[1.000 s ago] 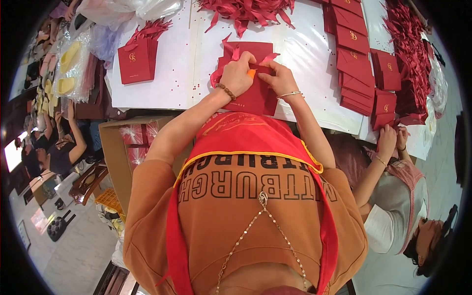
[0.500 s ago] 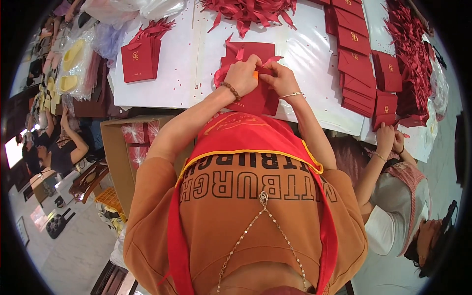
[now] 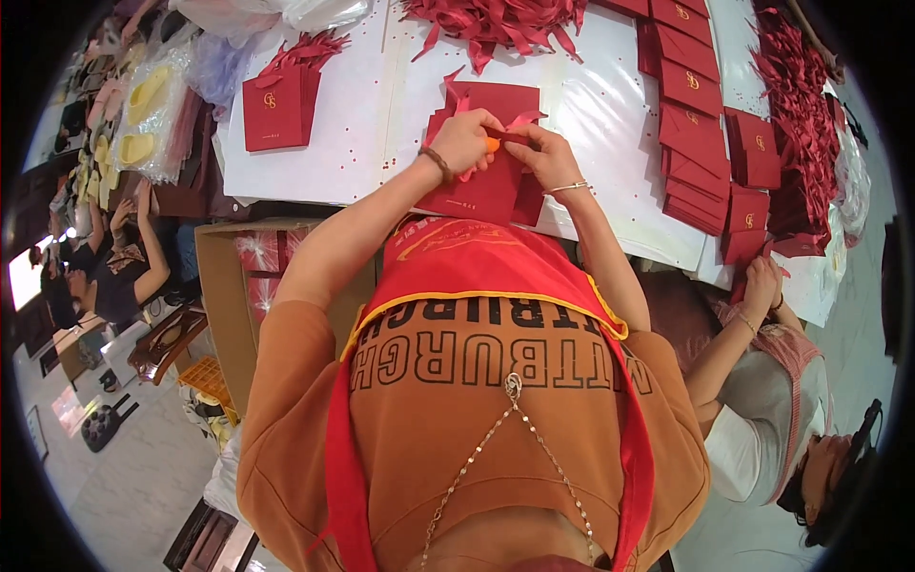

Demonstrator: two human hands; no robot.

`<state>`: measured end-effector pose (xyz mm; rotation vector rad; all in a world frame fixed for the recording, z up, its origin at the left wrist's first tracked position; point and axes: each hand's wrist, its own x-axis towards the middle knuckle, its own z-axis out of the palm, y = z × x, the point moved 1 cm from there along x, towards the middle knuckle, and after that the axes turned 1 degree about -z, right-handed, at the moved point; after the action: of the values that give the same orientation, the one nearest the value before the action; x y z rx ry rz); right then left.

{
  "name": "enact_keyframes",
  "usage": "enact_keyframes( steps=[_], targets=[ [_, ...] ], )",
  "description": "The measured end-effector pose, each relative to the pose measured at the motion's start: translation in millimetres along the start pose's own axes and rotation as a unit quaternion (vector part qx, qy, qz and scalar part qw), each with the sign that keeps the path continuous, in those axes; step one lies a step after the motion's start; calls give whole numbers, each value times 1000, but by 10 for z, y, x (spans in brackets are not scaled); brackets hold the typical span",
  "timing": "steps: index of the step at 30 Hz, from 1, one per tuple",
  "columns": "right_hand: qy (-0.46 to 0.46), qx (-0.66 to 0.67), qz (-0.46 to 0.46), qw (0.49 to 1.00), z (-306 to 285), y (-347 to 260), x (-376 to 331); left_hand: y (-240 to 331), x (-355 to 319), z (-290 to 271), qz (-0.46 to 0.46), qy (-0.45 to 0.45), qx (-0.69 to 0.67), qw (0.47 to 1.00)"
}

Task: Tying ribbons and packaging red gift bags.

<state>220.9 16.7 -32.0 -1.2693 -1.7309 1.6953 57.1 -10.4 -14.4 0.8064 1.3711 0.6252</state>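
A dark red paper gift bag (image 3: 469,197) with small gold print lies in front of me at the table's near edge, on top of other red bags (image 3: 515,95). My left hand (image 3: 459,143) and my right hand (image 3: 545,157) meet over its upper part, fingers closed in a pinch on a red satin ribbon (image 3: 524,120). A small orange piece (image 3: 493,145) shows at my left fingers; its kind is unclear. The ribbon part between my fingertips is mostly hidden.
A pile of red ribbons (image 3: 496,29) lies at the far side. Red bags (image 3: 278,110) stand at left, with rows of them (image 3: 691,133) at right. An open cardboard box (image 3: 224,305) sits below the table's left edge. At right, a co-worker's hands (image 3: 760,286) handle red bags.
Both my hands stay at the ribbon, with my left wrist shifted slightly left. The view has shifted a little. The co-worker's hands at right have moved slightly down.
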Motion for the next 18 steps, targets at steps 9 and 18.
enact_keyframes(
  steps=[9, 18],
  targets=[
    [2, 11, -9, 1000, -14, -44, 1, 42, -147, 131, 66, 93, 93, 989],
    [-14, -102, -51, 993, 29, -33, 17, -173, -85, 228, 337, 220, 383, 831]
  ],
)
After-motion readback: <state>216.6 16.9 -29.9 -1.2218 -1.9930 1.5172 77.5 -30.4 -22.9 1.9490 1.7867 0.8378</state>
